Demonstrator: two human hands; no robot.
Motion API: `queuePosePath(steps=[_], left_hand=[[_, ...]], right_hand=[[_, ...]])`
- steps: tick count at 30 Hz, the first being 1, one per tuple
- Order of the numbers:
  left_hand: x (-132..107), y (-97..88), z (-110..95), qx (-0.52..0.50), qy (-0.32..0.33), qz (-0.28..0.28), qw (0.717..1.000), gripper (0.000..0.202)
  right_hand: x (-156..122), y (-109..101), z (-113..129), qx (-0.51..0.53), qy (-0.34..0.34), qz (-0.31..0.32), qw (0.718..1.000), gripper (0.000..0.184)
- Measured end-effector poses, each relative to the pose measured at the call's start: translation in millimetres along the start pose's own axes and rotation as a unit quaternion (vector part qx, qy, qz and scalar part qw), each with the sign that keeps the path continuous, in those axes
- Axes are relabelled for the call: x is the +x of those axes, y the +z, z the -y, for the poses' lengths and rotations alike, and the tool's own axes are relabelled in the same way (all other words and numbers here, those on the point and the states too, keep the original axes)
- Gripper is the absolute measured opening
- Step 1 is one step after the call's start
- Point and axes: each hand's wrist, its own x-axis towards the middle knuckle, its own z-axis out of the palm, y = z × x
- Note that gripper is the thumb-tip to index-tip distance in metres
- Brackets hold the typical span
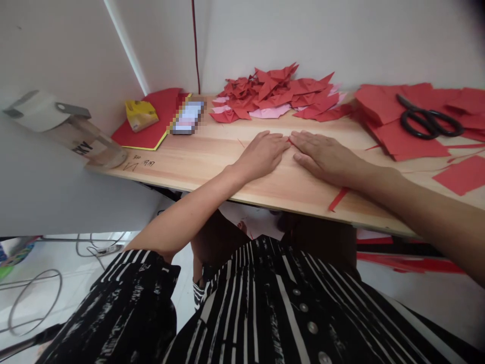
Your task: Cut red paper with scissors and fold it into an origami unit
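Observation:
My left hand [265, 150] and my right hand [322, 155] meet at the fingertips on the wooden tabletop. Between them shows a sliver of red paper [290, 142]; the rest of this paper is hidden under the fingers. The left fingers curl together and press down on it. My right fingers lie close together over its other side, with the thumb a little apart on the wood. Behind the hands is a heap of folded red and pink paper pieces [273, 93]. A narrow red paper strip [338, 198] lies near the front edge, below my right wrist.
Black-handled scissors [430, 121] rest on red paper sheets [409, 139] at the right, near a loose red square [463, 174]. At the left are a phone [189, 116], a yellow packet [141, 115] on a red folder [157, 101], and a clear bottle [89, 144].

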Motion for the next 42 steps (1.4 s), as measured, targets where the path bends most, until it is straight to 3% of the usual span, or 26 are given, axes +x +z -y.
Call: queuePosePath(steps=[16,42], left_hand=[[0.2,0.2,2.5,0.004,0.019,-0.014,1.0,0.037],[0.5,-5.0,-1.9,0.0,0.005,0.013,1.0,0.038]], right_hand=[[0.0,-0.8,2.7,0.005,0.018,0.005,1.0,0.066],[0.2,-1.4,3.6,0.014,0.017,-0.001,1.0,0.06]])
